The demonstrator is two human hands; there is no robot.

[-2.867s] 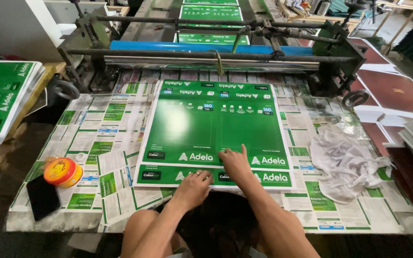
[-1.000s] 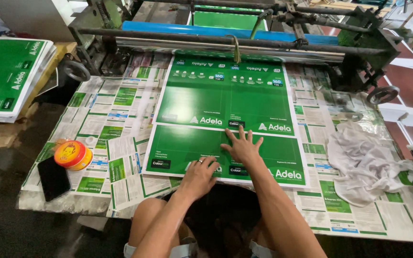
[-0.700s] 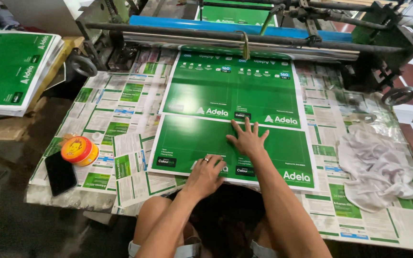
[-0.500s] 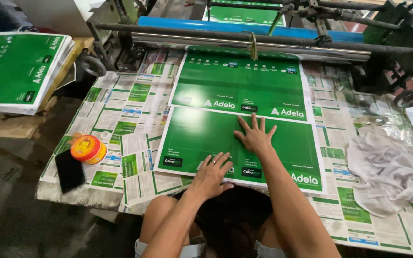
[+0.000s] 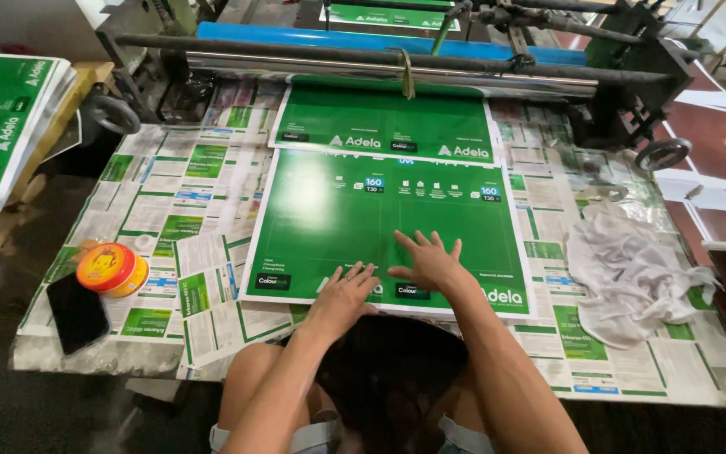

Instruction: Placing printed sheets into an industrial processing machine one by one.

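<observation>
Head view: a green printed sheet is pressed flat at frame centre by the left hand and right hand, fingers spread apart, nothing clamped, on a newspaper-covered table.

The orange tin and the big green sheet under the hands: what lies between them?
In the head view, only the printed paper sheets covering the table lie between the orange tin and the green sheet.
</observation>
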